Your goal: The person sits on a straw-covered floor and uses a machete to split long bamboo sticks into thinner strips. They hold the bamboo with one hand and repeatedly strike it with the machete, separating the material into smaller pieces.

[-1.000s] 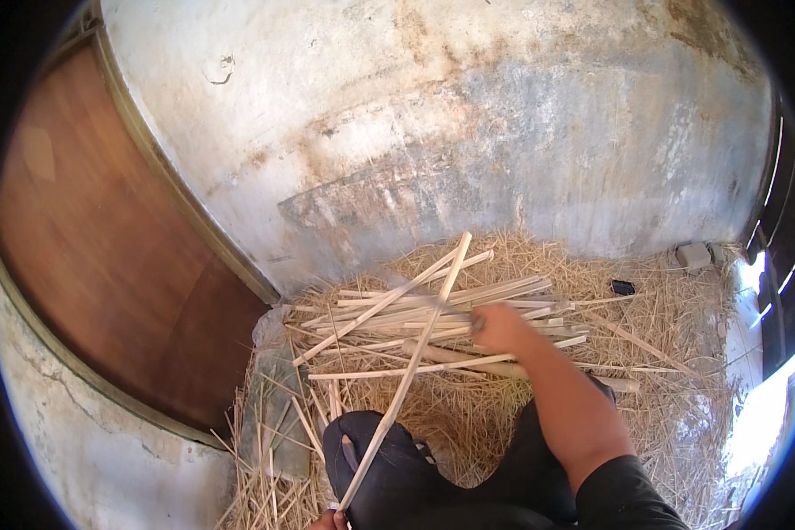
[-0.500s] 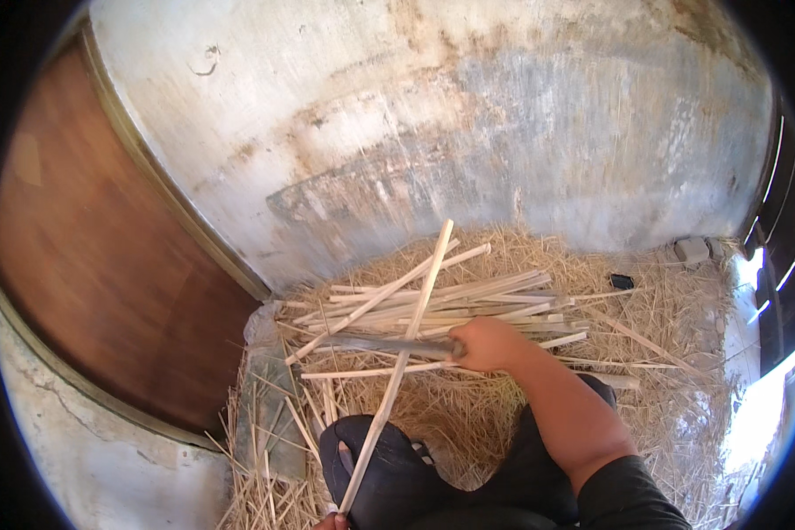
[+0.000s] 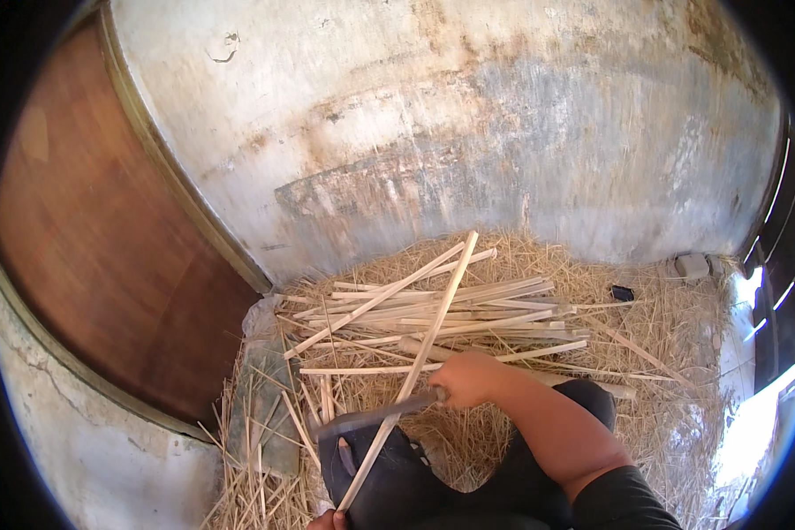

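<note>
My right hand (image 3: 468, 380) grips the handle of a dark grey blade (image 3: 371, 417) that lies across a long pale wooden strip (image 3: 420, 353). The strip runs from my lap up and to the right over a pile of split strips (image 3: 468, 314) on the straw. Only part of my left hand (image 3: 327, 521) shows at the bottom edge, closed on the strip's lower end. My knees in dark trousers (image 3: 397, 477) sit under the blade.
Straw (image 3: 662, 353) covers the ground. A stained plaster wall (image 3: 468, 132) rises behind the pile, with a brown wooden door (image 3: 106, 265) to the left. A flat grey slab (image 3: 261, 415) lies at the left; a small dark object (image 3: 623, 293) and a pale block (image 3: 689, 265) lie at the right.
My right hand has come back from the pile toward my lap, bringing the blade across the long strip. The strip has swung slightly more upright.
</note>
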